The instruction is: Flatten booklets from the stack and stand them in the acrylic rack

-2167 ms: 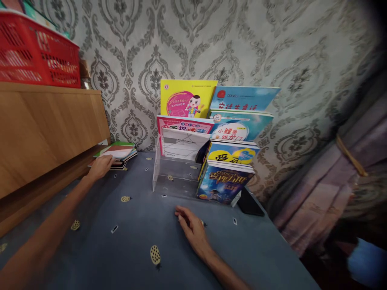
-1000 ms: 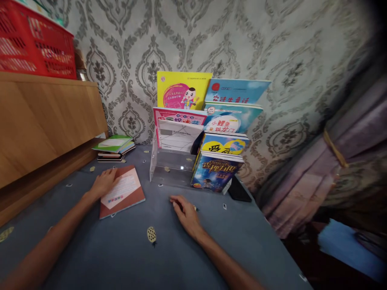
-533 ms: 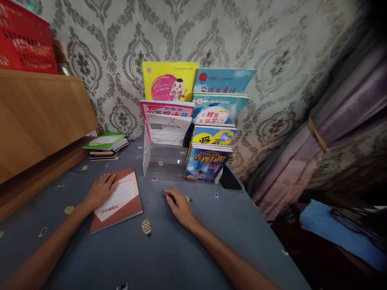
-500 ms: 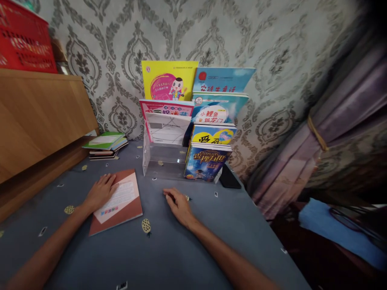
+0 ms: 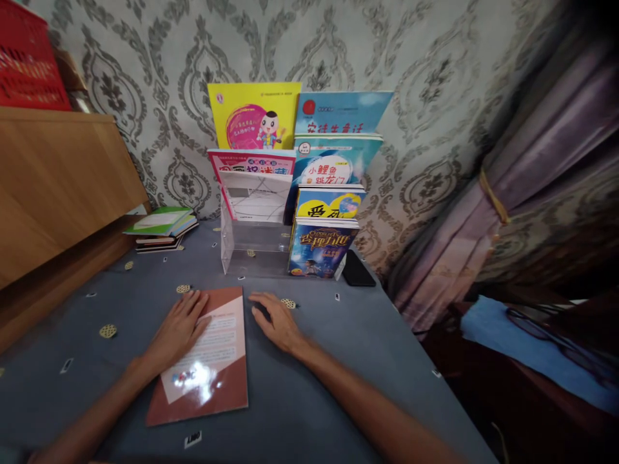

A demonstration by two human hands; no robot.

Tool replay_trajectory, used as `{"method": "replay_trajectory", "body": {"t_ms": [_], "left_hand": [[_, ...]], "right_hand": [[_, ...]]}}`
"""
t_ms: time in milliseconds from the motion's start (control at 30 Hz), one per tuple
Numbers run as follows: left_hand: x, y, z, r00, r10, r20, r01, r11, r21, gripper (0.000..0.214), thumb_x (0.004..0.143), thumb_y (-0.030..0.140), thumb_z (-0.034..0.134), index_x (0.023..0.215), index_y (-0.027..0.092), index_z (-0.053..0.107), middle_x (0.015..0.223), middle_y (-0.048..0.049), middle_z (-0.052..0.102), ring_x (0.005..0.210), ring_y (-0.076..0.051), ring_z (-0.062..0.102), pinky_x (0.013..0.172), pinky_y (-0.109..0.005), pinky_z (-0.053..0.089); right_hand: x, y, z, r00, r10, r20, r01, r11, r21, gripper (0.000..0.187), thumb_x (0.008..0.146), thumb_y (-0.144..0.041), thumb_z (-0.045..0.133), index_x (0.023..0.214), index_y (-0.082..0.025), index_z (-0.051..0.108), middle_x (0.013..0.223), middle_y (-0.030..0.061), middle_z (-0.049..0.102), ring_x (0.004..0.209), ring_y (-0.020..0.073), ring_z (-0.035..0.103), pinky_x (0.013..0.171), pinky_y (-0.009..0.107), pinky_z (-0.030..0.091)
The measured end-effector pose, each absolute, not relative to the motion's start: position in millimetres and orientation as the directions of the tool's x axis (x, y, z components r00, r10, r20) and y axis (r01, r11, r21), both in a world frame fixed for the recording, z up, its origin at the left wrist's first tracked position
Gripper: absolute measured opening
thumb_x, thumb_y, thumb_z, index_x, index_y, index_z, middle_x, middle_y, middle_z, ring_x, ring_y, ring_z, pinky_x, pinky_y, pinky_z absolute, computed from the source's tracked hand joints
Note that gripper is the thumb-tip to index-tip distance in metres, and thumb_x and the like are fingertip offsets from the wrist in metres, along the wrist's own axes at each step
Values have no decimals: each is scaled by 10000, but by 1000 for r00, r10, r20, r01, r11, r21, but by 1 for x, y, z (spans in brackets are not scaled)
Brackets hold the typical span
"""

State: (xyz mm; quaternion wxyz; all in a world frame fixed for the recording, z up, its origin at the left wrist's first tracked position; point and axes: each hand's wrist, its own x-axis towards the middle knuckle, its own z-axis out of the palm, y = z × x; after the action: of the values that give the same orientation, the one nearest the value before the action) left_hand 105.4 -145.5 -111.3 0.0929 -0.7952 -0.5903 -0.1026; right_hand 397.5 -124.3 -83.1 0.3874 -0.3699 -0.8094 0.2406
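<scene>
A thin brown book with a pale printed panel lies on the grey-blue tablecloth, its lower part bright with glare. My left hand rests flat on its upper left part, fingers stretched out. Just right of the book's upper right edge is my right hand, empty, fingers slightly bent and the thumb apart. Behind both hands stands a clear acrylic rack. Upright books fill its tiers, among them a yellow book, a pink book and a dark blue book. The rack's lowest left tier holds no book.
To the left, a stack of books sits beside a wooden cabinet with a red basket on top. A black phone-like object lies right of the rack. Beyond the table's right edge are a curtain and a blue cloth.
The brown book has slid right and nearer to me under my left hand. My right hand is now closer to the book's edge. The camera view has shifted slightly.
</scene>
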Motion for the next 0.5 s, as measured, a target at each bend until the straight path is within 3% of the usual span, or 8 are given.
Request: {"method": "replay_trajectory", "body": {"t_ms": [267,500], "left_hand": [[168,-139,-112,317,896,313,942,-335,4,560,1002,468,359,1459,164,472,1524,-158,469,1445,-312,386,1165,-511,339],[215,-127,-107,324,896,303,934,-354,47,506,953,283,429,1424,105,476,1506,-190,480,1423,-314,420,1146,-495,367]], "right_hand": [[398,-134,-78,-518,691,504,484,723,-494,381,978,-238,456,1331,-206,595,1348,119,635,1278,242,559,1121,468,413],[394,-130,-75,-544,711,446,503,701,-505,427,987,-228,441,1404,-176,520,1432,138,562,1356,234,494,1149,449,404]]}}
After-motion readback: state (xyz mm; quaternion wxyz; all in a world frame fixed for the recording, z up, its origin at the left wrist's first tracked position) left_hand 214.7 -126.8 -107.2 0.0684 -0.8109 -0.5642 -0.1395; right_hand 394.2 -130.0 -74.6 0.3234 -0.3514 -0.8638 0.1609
